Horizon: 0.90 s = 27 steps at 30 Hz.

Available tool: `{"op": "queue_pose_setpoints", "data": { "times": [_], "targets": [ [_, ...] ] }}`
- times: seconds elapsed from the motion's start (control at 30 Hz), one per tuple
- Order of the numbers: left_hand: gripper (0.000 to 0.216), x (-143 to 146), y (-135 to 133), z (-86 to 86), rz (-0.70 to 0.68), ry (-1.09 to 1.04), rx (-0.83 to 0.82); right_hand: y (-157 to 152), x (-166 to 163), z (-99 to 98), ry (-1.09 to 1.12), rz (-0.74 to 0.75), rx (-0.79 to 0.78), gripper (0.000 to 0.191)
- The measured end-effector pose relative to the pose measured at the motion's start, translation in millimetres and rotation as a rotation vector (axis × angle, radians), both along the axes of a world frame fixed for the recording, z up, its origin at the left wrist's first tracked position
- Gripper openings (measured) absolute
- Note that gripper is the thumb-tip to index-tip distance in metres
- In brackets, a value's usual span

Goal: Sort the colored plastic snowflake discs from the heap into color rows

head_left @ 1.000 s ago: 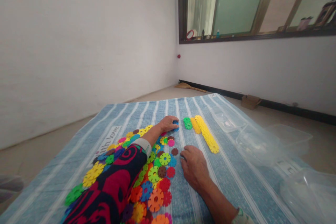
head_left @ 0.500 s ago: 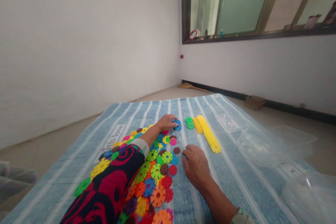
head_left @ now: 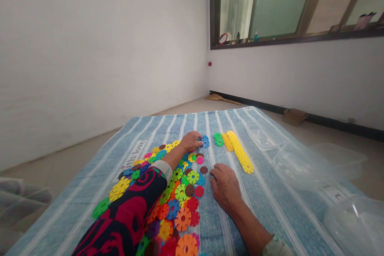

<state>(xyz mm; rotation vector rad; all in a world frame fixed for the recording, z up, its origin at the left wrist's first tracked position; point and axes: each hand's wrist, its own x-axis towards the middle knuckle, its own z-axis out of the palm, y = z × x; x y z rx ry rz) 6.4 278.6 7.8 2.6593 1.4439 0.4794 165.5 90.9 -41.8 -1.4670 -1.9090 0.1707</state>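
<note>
My left hand (head_left: 191, 141) reaches across the pile to its far right edge. Its thumb and fingers are closed at the left edge of overlapping blue notched plastic discs (head_left: 205, 141). On the striped cloth, my right hand (head_left: 225, 187) rests with curled fingers, right of the pile; whether anything is under them is hidden. The loose heap of colourful notched discs (head_left: 181, 192) lies under and beside my left forearm. Right of the blue discs are a short green row (head_left: 219, 139), a short orange-yellow row (head_left: 227, 142) and a long overlapping yellow row (head_left: 240, 152).
Clear plastic containers (head_left: 297, 164) stand along the right side of the blue striped cloth (head_left: 264, 204). Beyond, on the floor, lie a broom (head_left: 220, 98) and a cardboard box (head_left: 295, 116). White walls and a window (head_left: 279, 4) enclose the corner.
The view has shifted slightly, so things sit a little further right. My left fingers stay at the blue discs, which now look more spread, like overlapping pieces. My right hand stays in place.
</note>
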Motion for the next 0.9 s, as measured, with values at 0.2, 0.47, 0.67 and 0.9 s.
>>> {"op": "queue_pose_setpoints", "data": {
  "times": [0.2, 0.47, 0.67, 0.9],
  "targets": [
    [0.022, -5.7, -6.3, 9.7, 0.005, 0.035, 0.015, -0.7, -0.2, 0.3, -0.005, 0.0, -0.012, 0.013],
    [0.019, -45.1, -38.7, 34.4, 0.009, 0.112, 0.009, -1.1, 0.8, -2.5, -0.033, -0.01, -0.004, 0.013],
    [0.018, -83.3, -70.2, 47.6, 0.009, 0.174, -0.039, -1.8, 4.0, -1.0, -0.054, -0.001, -0.019, 0.015],
    [0.015, -105.7, -92.5, 53.6, -0.001, 0.192, -0.093, -2.4, 6.2, 1.3, -0.099, 0.01, -0.043, 0.015]
  ]
}}
